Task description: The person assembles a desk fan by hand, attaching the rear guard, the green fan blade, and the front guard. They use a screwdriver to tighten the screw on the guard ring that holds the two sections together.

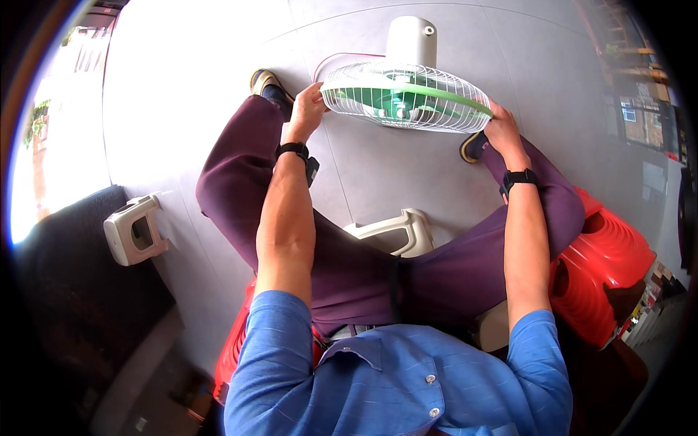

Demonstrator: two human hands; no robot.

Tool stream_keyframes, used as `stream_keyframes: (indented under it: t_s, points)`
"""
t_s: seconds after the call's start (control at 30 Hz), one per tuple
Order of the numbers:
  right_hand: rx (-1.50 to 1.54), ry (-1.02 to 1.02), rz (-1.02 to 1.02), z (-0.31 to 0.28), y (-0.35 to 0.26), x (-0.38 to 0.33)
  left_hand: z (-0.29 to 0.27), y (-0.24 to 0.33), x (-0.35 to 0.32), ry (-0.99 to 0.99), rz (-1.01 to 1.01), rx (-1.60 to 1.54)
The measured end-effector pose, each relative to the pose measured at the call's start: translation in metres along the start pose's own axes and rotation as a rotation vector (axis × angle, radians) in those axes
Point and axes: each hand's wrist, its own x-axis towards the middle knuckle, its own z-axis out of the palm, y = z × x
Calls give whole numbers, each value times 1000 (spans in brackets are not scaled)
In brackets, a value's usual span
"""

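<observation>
Between my hands is an electric fan head with a white wire cage (349, 94), a light green rim band (418, 89) and dark green blades (396, 102) inside. Its pale motor housing (412, 42) points away from me. My left hand (308, 110) grips the cage's left edge, fingers curled round the rim. On the opposite edge, my right hand (503, 129) is closed at the end of the green band. A thin reddish cord (331, 58) curves behind the cage on the left. Whatever supports the fan from below is hidden.
Grey tiled floor (378, 163) surrounds the fan. A beige plastic stool (414, 229) lies between my legs, and another small stool (134, 231) is at the left. Red plastic stools (611, 251) are by my right leg. A dark mat-like surface (80, 291) lies at the far left.
</observation>
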Motion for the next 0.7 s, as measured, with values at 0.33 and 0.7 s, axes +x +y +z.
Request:
stream_keyframes:
  t_s: [0.33, 0.7]
  points:
    - [116, -57, 83, 0, -15, -3, 23, -13, -4, 134, -298, -849]
    - [86, -81, 47, 2, 2, -5, 66, -48, 13, 219, -430, -1106]
